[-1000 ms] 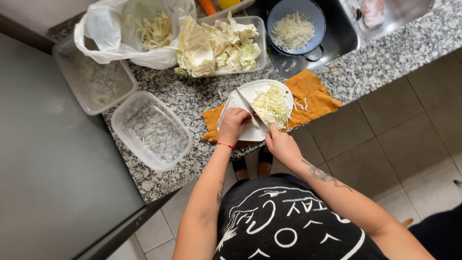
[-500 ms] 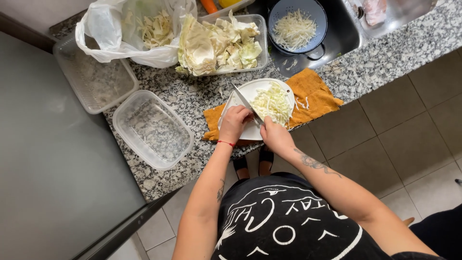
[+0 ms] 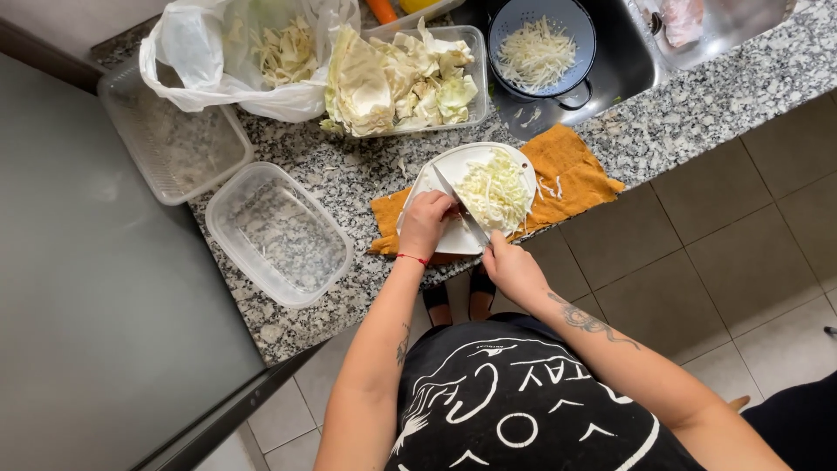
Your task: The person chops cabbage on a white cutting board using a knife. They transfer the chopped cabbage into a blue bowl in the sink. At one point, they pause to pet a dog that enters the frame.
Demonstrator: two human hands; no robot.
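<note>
Shredded cabbage point(image 3: 495, 190): pale heap, on the right half of a white cutting board point(image 3: 453, 235), near the front edge of the surface.
Knife point(image 3: 460, 208): blade laid diagonally across the board, along the left flank of the heap, touching it.
Right hand point(image 3: 513, 269): at the board's lower edge, fingers closed round the knife handle.
Left hand point(image 3: 427, 222): on the board's left part, fingers curled down just beside the blade; whether any cabbage lies beneath cannot be told. Red band at the wrist.
Orange cloth point(image 3: 571, 170): spread under the board, showing at both sides, a few stray shreds on its right part.
Speckled granite surface point(image 3: 697, 105): carries all of the above.
Clear plastic tub of cabbage leaves point(image 3: 405, 78): behind the board, large pale green pieces piled above the rim.
White plastic bag point(image 3: 235, 61): left of that tub, open, cabbage scraps inside.
Two clear plastic containers: one point(image 3: 279, 234) left of the board, one point(image 3: 174, 144) further back left, against a grey panel.
Blue colander point(image 3: 540, 48): in the dark sink, behind and right of the board, holding shredded cabbage.
Tiled floor point(image 3: 697, 262): below the surface edge.
</note>
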